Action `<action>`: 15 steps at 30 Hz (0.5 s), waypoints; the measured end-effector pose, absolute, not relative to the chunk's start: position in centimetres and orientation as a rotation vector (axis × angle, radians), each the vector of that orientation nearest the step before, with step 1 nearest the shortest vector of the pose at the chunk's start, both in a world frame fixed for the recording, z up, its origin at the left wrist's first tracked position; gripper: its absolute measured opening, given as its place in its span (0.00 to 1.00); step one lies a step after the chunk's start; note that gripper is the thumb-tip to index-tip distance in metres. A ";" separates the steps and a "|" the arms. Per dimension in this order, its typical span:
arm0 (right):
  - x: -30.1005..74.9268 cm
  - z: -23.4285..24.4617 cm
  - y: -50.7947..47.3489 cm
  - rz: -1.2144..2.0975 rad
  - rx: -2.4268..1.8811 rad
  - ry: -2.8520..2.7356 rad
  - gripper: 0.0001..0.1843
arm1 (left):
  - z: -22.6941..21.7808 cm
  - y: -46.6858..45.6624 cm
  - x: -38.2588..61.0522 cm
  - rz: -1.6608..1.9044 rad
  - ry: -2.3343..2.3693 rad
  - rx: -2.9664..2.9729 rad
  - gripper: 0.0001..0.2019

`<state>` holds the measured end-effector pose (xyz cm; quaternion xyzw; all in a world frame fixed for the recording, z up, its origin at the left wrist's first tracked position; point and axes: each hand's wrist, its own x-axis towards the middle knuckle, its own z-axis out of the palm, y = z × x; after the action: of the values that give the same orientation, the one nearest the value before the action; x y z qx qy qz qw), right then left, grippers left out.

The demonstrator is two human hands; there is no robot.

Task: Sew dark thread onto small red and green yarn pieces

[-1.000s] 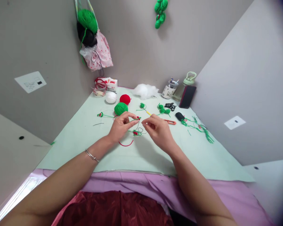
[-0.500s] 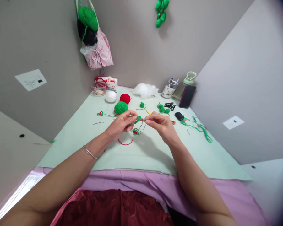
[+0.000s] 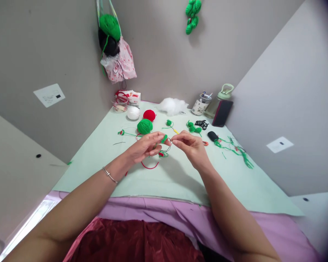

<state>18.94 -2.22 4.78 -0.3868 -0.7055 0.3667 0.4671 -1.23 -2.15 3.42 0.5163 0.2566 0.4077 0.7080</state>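
My left hand [image 3: 147, 146] is raised over the table, thumb and fingers closed on a small green crocheted piece [image 3: 164, 139]. Just to its right, my right hand [image 3: 189, 145] pinches a dark thin strand [image 3: 169, 145] that loops down from the green piece. Whether a needle is also between those fingertips is too small to tell. Below the hands, a small red and green crocheted piece [image 3: 162, 154] lies on the table. Behind my left hand sit a green yarn ball [image 3: 145, 126], a red yarn ball [image 3: 149, 115] and a white yarn ball [image 3: 133, 113].
Behind the hands lies a yellow-handled crochet hook [image 3: 175, 131]. White stuffing [image 3: 172, 106], a pen cup [image 3: 201, 105], a bottle [image 3: 225, 92] and a phone [image 3: 222, 113] line the back. Black scissors [image 3: 201, 124] and tangled green yarn [image 3: 242, 154] lie on the right.
The view has shifted, so everything appears further right. My left fingers have spread a little around the green piece, and my right fingertips have come closer to it.
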 end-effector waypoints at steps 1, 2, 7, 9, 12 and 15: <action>18.9 4.8 -2.3 0.891 -0.952 -1.734 0.08 | 3.4 -2.2 -1.2 0.897 0.562 1.145 0.12; 18.9 4.8 -2.3 0.881 -0.954 -1.740 0.08 | 3.4 -2.2 -1.2 0.894 0.555 1.134 0.11; 18.9 4.8 -2.4 0.834 -0.964 -1.768 0.08 | 3.3 -2.0 -1.2 0.952 0.577 1.019 0.11; 18.9 4.8 -2.3 0.832 -0.965 -1.769 0.07 | 3.2 -1.8 -1.1 0.987 0.591 1.002 0.12; 19.0 4.7 -2.3 0.841 -0.959 -1.768 0.07 | 2.9 -1.7 -1.1 1.010 0.599 1.012 0.13; 18.9 4.6 -2.2 0.862 -0.963 -1.761 0.07 | 2.9 -1.7 -1.2 0.996 0.599 1.037 0.12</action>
<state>18.93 -2.24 4.57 -0.3912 -0.7155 0.3503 0.4607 -1.15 -1.74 2.91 0.4678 0.2701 0.4491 0.7117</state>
